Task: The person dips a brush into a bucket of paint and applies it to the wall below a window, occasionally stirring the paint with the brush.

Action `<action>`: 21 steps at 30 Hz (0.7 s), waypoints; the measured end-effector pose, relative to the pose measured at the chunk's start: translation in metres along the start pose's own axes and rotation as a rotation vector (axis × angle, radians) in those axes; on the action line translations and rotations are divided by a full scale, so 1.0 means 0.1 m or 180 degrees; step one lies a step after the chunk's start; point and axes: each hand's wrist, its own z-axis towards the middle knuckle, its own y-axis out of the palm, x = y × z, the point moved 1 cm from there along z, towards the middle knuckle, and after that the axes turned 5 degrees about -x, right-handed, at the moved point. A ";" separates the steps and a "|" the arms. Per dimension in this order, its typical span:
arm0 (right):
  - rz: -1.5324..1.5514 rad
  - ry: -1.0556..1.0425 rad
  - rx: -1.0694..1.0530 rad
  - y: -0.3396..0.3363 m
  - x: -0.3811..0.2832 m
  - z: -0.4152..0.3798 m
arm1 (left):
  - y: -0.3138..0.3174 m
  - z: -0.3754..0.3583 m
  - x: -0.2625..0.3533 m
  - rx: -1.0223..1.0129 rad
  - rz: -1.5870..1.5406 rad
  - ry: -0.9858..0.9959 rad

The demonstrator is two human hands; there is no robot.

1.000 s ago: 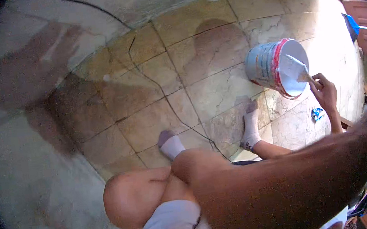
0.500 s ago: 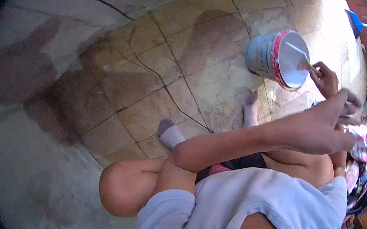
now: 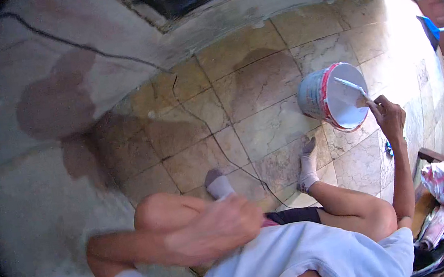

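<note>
On the cracked beige tiled floor (image 3: 265, 127), the right hand (image 3: 388, 117) grips a wooden-handled paintbrush (image 3: 353, 91) dipped into the white plastic paint bucket (image 3: 319, 96), best wiped on its rim, while the blurred left hand (image 3: 216, 230) rests loosely curled, empty, at the knee.

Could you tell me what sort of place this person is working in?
Probably a sunlit patio or porch under repainting. The floor is cracked stone tile meeting a stained, cracked plaster wall, and the right hand dips a brush into a bucket of white paint.
</note>
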 end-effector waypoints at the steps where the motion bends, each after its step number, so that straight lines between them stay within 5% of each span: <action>1: 0.0010 0.0165 -0.0039 -0.03 0.02 -0.02 | 0.05 -0.13 0.02 0.0201 -0.0224 -0.0255; 4: 0.0052 0.0591 -0.0228 -0.15 0.01 -0.09 | 0.25 -0.27 0.01 0.0956 -0.0799 -0.0860; 7: 0.0272 0.0985 -0.0445 -0.18 0.13 -0.20 | 0.44 -0.18 -0.09 0.0981 -0.0809 -0.1237; 10: 0.0531 0.1053 -0.0575 -0.10 0.23 -0.26 | 0.43 -0.29 0.00 0.1151 -0.1142 -0.1183; 11: 0.0728 0.1075 -0.0673 -0.07 0.26 -0.26 | 0.47 -0.33 -0.03 0.1955 -0.1098 -0.0980; 14: 0.1148 0.1104 -0.0897 -0.01 0.27 -0.22 | 0.50 -0.43 -0.07 0.2436 -0.1545 -0.1106; 17: 0.1268 0.1144 -0.0978 -0.02 0.26 -0.20 | 0.39 -0.43 -0.07 0.2527 -0.1404 -0.1689; 21: 0.1938 0.1679 -0.1122 -0.19 0.21 -0.18 | 0.44 -0.49 -0.11 0.2097 -0.1553 -0.1543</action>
